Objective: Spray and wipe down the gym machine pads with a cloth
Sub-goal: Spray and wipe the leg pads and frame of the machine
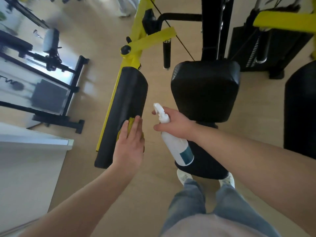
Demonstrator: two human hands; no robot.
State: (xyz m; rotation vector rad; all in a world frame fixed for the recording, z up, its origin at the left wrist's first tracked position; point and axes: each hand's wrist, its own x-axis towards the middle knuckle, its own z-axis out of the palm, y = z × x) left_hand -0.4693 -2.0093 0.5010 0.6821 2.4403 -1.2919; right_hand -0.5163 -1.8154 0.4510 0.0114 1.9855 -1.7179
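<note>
Floor: pale wood-look floor [95, 48] runs under all the equipment.
Machine frame: a yellow steel upright [139, 29] slants up the middle of the view, with a yellow crossbar [152, 37] branching to its right.
Handle: a black foam-grip handle [166, 55] hangs vertically from the end of the crossbar.
Cable: a thin dark cable [182, 43] cuts diagonally behind the handle.
Column: a black upright column [213, 31] rises at centre right.
Weight stack: a black housing [266, 47] stands at upper right, beneath a second yellow bar [283, 19].
Left side: a black tubular stand [75, 93] rests on flat floor feet, blurred.
Foreground left: a white ledge [34, 139].
</note>
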